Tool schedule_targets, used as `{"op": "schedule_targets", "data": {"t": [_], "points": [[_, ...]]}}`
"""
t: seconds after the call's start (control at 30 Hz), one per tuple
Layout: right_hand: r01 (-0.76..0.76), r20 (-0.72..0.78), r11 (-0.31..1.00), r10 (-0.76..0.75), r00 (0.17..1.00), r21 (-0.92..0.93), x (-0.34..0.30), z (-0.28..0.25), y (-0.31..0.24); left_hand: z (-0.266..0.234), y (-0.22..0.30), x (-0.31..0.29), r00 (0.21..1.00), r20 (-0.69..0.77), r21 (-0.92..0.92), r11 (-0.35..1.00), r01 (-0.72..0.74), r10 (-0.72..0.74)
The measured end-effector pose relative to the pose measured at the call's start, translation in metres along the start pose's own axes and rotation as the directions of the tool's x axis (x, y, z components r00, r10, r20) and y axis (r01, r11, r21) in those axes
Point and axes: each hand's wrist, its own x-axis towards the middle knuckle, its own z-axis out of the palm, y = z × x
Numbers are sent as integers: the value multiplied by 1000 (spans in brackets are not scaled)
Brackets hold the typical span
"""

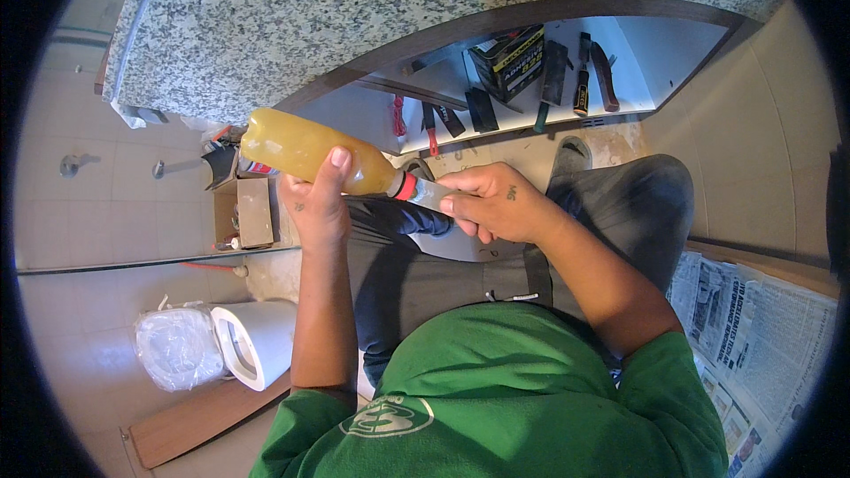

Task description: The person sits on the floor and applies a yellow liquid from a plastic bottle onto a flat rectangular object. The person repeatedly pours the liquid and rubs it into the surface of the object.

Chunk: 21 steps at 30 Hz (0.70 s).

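Speckled stone worktop [266, 26], upper frame; at centre, our left hand [319, 199] grips a tilted, rounded yellowish bottle [301, 149], our right hand [505, 202] pinches a pale flattish piece [431, 195] by its red collar [406, 186].

ctop [425, 0] at far side | cab. [664, 57] under ctop: box [509, 62] inside, tools [605, 78] L + R of it | btl [301, 146] in L hand [317, 199], neck twd R hand [505, 202] | carton [257, 212] L of L hand | toilet [276, 332] lower L, plank [195, 425] below it in view | newspaper [753, 327] far R
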Motion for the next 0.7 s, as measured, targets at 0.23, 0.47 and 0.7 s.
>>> {"op": "schedule_targets", "data": {"t": [0.23, 0.47, 0.7], "points": [[-6, -2, 999, 6, 1000, -36, 2, -1, 3, 1, -2, -1, 1000, 7, 12, 1000, 25, -25], [23, -19, 998, -22, 1000, 60, 1, 0, 11, -10, -20, 1, 999, -19, -79, 996, 32, -33], [127, -104, 937, -97, 990, 326, 13, -1, 20, -56, -79, -13, 970, -61, -182, 959, 219, -233]]}}
